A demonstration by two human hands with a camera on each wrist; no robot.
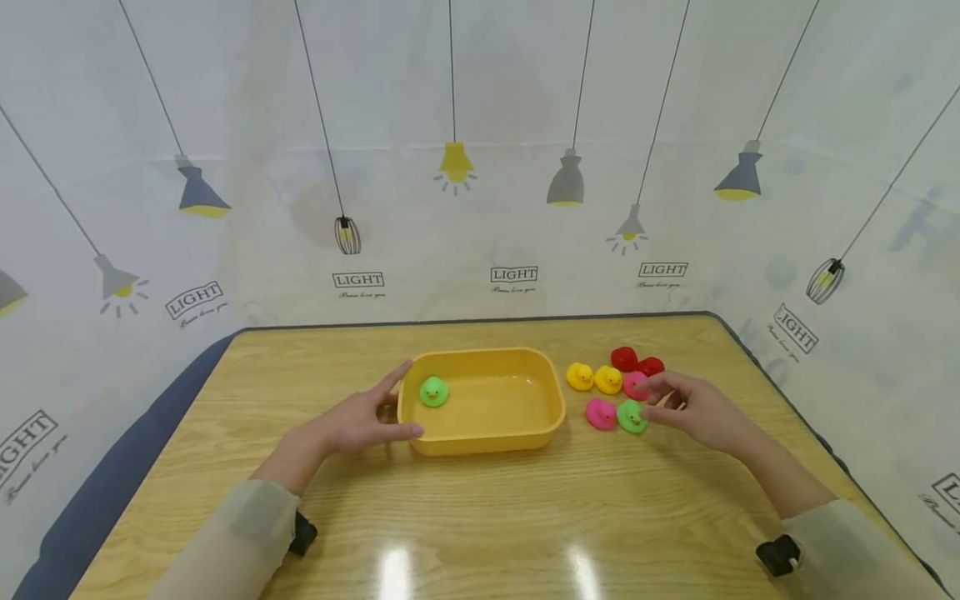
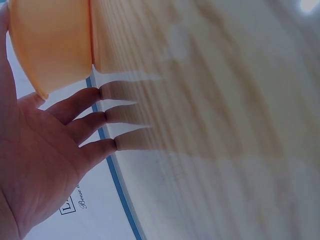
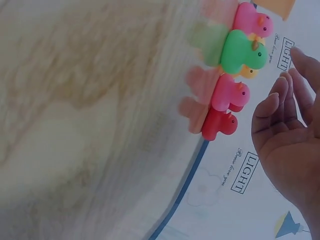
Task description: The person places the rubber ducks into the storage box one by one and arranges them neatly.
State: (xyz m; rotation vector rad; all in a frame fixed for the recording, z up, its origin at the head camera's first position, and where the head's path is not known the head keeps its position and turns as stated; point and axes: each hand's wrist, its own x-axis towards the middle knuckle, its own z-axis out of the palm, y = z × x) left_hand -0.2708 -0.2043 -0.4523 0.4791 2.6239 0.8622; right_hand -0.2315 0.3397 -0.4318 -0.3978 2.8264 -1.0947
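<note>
A yellow plastic basin [image 1: 480, 446] stands mid-table with one green rubber duck [image 1: 433, 392] inside, at its left end. My left hand [image 1: 367, 419] spans that end of the basin, thumb along the front rim and index finger at the back corner. In the left wrist view its other fingers [image 2: 85, 112] are stretched out, tips at the tabletop. Right of the basin, my right hand [image 1: 701, 408] hovers loosely bent with nothing in its grasp. Its fingertips overlap a second green duck [image 1: 632, 417] and a pink duck [image 1: 636, 384] in the head view.
Beside the green duck sits another pink duck [image 1: 601, 414]. Two yellow ducks, one nearer the basin [image 1: 580, 377], and two red ducks, one farther back [image 1: 624, 359], complete the cluster. The wooden table [image 1: 480, 517] ends at a lamp-printed curtain [image 1: 420, 292].
</note>
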